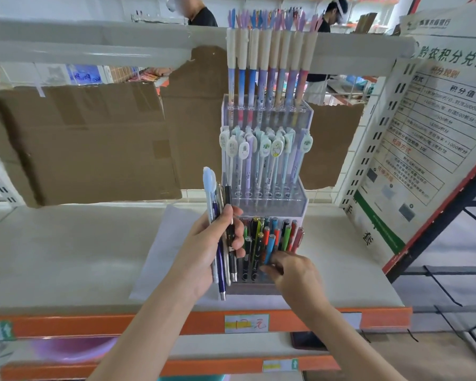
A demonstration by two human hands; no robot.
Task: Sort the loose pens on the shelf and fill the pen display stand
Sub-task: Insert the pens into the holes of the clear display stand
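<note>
While the stand [264, 171] on the shelf [66, 257] already has its top and middle tiers filled with upright pens, the head view puts the work at the bottom tier [270, 243], which is crowded but, as far as blur allows, not quite full. The left hand [212, 248] grips a bundle of loose pens [221, 232] (some four or five) just left of the stand. The right hand [291, 273] pinches a blue pen [270, 247] in that tier, probably seating it. The bundle remains to place.
</note>
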